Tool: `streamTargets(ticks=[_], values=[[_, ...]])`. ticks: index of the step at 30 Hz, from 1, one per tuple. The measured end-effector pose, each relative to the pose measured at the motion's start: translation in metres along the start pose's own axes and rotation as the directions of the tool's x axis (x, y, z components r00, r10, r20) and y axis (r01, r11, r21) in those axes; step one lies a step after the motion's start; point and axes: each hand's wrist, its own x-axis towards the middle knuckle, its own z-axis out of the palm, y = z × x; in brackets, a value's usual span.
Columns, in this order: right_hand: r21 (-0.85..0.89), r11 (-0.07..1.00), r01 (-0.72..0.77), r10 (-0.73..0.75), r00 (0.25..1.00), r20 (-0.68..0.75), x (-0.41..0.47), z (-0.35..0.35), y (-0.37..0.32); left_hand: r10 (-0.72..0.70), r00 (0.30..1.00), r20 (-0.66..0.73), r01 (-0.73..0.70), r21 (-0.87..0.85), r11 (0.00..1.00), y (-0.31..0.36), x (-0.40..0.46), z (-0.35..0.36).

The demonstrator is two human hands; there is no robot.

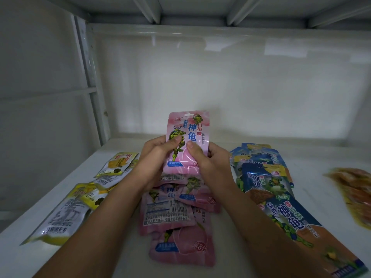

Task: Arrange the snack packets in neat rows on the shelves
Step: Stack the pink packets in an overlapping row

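A white back panel (230, 87) closes the rear of the unit, a perforated metal upright (88, 63) stands at left, and ribbed metal supports (152, 9) run overhead.

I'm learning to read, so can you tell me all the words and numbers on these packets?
"泰胜", "神龟", "白桃味", "固体饮料": held pink packet, gripped by the left hand and right hand.
"第8代": pink packet nearest the camera.
"神龟": upright blue packet.
"Sprite", "神龟": big blue packet on the right.
Net-weight number on the held pink packet: too blurred.
Small print on the pink packet's back label: too small.
Yellow packets: too blurred.
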Motion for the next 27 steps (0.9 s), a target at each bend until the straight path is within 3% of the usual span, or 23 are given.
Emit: streamTargets(ticks=[5, 9, 15, 19, 23, 27], values=[[-0.025, 0.999, 0.046, -0.048, 0.997, -0.059, 0.003, -0.001, 0.002, -0.072, 0.995, 0.069, 0.065, 0.104, 0.992, -0.005, 0.001, 0.0], [-0.063, 0.995, 0.074, -0.079, 0.994, -0.08, 0.004, -0.001, 0.005, 0.014, 0.999, 0.044, -0.022, 0.19, 0.982, -0.008, 0.001, -0.001], [-0.08, 0.994, 0.076, -0.087, 0.987, -0.133, 0.005, -0.004, 0.006, 0.022, 0.994, 0.111, -0.049, 0.246, 0.968, -0.009, 0.001, -0.001], [-0.025, 1.0, 0.008, -0.01, 0.994, -0.108, 0.006, -0.001, 0.006, 0.062, 0.996, 0.07, -0.079, 0.262, 0.962, -0.011, 0.002, -0.003], [-0.092, 0.996, 0.021, -0.03, 0.995, -0.093, 0.006, -0.001, 0.009, 0.035, 0.996, 0.077, -0.059, 0.338, 0.939, -0.014, 0.002, -0.003], [-0.143, 0.989, 0.036, -0.051, 0.993, -0.106, 0.007, -0.004, 0.013, 0.102, 0.992, 0.07, -0.12, 0.321, 0.94, -0.012, -0.001, 0.0]])
